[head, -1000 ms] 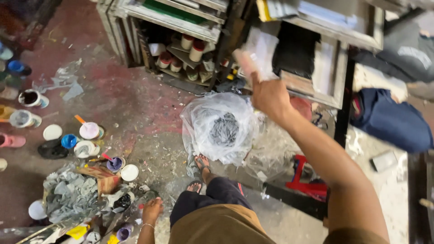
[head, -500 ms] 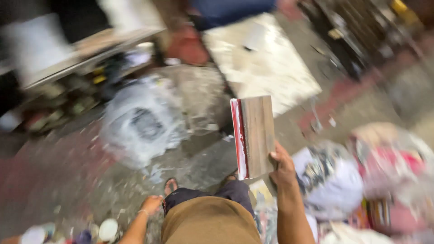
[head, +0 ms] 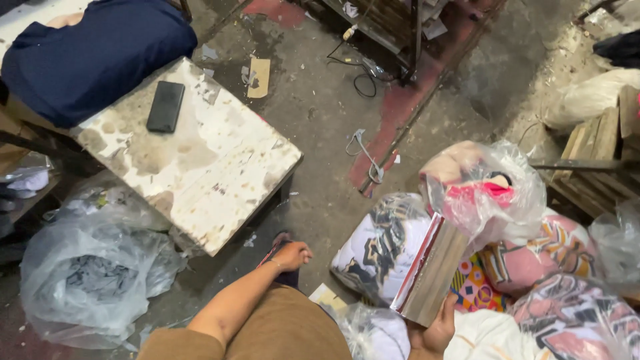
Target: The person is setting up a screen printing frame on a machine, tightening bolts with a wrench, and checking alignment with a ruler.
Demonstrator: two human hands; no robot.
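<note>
My right hand [head: 435,331] grips the lower end of a flat wooden board [head: 432,270] with a red-and-white smeared edge, held tilted over a pile of plastic-wrapped printed cloth bundles [head: 380,245]. A clear bag with pink and red cloth [head: 485,188] sits just beyond the board's top. My left hand [head: 291,255] rests with curled fingers on my knee, holding nothing, above my brown trousers [head: 280,328].
A stained white slab table [head: 200,160] with a black phone [head: 165,106] stands at left, a person in dark blue [head: 87,53] behind it. A grey plastic bag [head: 87,277] lies lower left. Wooden pallet [head: 593,153] at right, cables [head: 365,157] on the concrete floor.
The view has swung right from the paint pots and shelves to the cloth bundles. My right hand, earlier reaching up empty, now holds the board lowered over the bundles.
</note>
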